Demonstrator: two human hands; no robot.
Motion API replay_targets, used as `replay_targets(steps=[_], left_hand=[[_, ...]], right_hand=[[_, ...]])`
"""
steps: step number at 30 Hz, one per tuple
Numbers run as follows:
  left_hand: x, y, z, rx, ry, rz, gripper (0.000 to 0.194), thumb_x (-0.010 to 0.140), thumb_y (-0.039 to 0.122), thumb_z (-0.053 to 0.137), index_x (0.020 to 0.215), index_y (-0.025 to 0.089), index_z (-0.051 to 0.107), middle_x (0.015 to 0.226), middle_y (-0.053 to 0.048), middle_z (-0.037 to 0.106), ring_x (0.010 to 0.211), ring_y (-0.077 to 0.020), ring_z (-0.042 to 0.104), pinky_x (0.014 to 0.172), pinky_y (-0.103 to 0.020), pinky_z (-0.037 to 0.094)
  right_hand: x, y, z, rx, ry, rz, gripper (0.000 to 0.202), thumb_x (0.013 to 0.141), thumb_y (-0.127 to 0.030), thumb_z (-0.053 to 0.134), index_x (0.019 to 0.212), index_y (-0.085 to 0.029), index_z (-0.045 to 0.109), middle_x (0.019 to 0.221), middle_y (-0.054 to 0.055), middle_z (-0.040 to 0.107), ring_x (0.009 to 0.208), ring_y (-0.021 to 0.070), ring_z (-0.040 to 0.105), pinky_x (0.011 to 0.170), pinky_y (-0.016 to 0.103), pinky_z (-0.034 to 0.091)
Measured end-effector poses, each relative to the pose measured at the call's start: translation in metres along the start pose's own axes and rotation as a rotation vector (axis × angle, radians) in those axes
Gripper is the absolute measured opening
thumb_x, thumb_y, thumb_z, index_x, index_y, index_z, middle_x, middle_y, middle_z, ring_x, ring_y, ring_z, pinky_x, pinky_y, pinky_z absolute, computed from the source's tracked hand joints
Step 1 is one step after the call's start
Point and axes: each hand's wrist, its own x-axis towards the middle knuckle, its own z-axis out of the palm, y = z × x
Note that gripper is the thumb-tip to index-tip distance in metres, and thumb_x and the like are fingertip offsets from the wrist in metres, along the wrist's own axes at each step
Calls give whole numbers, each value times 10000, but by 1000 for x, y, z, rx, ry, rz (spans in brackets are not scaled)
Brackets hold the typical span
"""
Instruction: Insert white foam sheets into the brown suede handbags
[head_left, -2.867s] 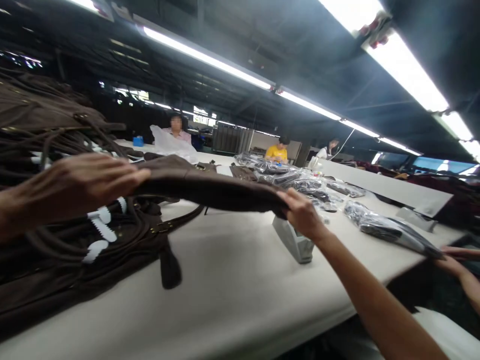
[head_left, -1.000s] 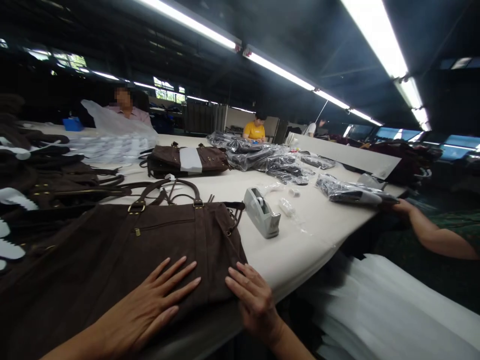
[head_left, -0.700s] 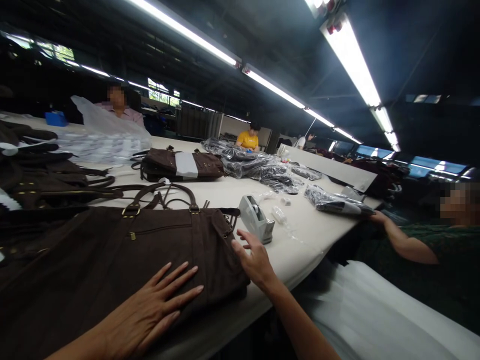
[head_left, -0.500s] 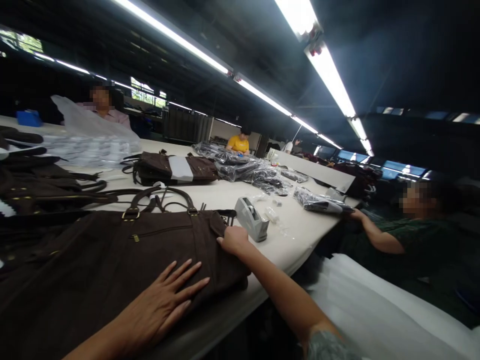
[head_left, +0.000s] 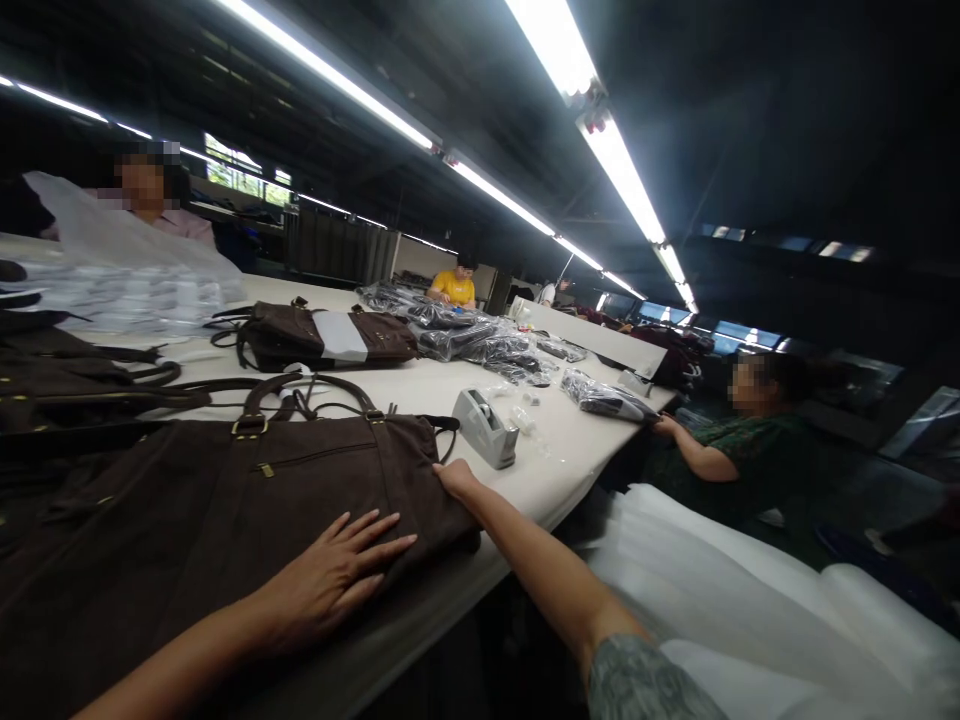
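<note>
A large dark brown bag (head_left: pixel 300 500) lies on the table at the near left, with its looped handles toward the far side. My left hand (head_left: pixel 337 570) rests flat on the bag's upper face, fingers spread. At the bag's right end, my right hand (head_left: pixel 456 478) is closed on the edge near the top corner; its fingertips are partly hidden behind the fabric. A grey tape dispenser (head_left: pixel 486 430) stands just beyond my right hand.
Another brown bag with a white band (head_left: pixel 292 335) lies behind. Plastic-wrapped items (head_left: pixel 472 335) cover the table's (head_left: pixel 420 390) far part. A person in dark green (head_left: pixel 750 440) touches a wrapped item (head_left: pixel 604 395) at the right. White sheeting (head_left: pixel 705 560) bulges at the lower right.
The view has swung right, so most things appear farther left. My right hand is now seen more flatly against the bag's edge. My left hand stays spread on the bag.
</note>
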Motion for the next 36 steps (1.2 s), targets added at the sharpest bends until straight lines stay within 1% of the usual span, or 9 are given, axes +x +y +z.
replay_targets(steps=[4,8,13,17,23,26,30,33,36], left_hand=[[31,-12,-32,-103,-121,96,507,842,272,508,1323,427,553,1397,-8,577,1234,-254,588,1007,-388,497],[88,-6,-53,-77,-120,-51,284,860,305,473,852,283,756,814,-9,746,739,-184,707,738,-270,562],[132,-15,-1,97,345,-192,492,981,409,277,1331,147,503,1358,-163,557,1275,-282,516,1088,-491,406],[129,-38,32,149,476,-111,578,978,419,364,1510,220,255,1578,-121,300,1447,-277,306,1152,-488,354],[124,-45,30,169,413,-133,631,995,361,325,1551,295,34,1638,-80,119,1487,-264,191,1178,-508,301],[125,-47,31,193,307,-120,586,994,380,334,1543,286,149,1604,-69,259,1462,-235,280,1188,-520,276],[125,-49,34,236,232,-139,487,980,426,362,1441,278,419,1546,-59,387,1424,-239,364,1181,-529,291],[125,-46,31,246,258,-159,472,967,442,385,1397,272,481,1544,-68,390,1410,-254,389,1168,-530,318],[125,-41,27,241,286,-177,444,962,436,398,1366,291,512,1567,-60,349,1399,-268,404,1156,-526,343]], right_hand=[[5,0,2,47,26,69,254,841,-322,618,938,-92,661,821,95,694,850,230,666,719,277,511],[4,3,2,107,18,57,298,838,-261,608,1084,-95,634,904,85,704,902,209,653,757,258,499],[0,10,0,159,-48,-14,192,853,-209,567,1005,-144,664,940,65,715,925,200,647,792,253,483],[-9,10,1,133,-53,-120,203,888,-207,497,968,-158,678,990,101,715,948,226,646,871,303,466],[-16,14,0,202,-79,-316,210,841,-135,508,964,-175,673,1019,79,704,945,191,647,851,259,472],[0,24,-10,339,-283,-297,139,823,-118,538,713,-165,609,722,-4,662,737,145,636,697,214,481],[40,28,-19,577,-637,-6,233,930,-202,468,729,-145,573,574,-20,596,546,106,623,578,202,525],[68,21,-14,395,-396,-50,96,881,-175,534,908,-138,618,673,17,669,569,129,660,570,216,539],[88,11,-9,30,-198,-271,319,727,-111,648,1044,-152,648,835,59,728,789,193,703,695,245,536]])
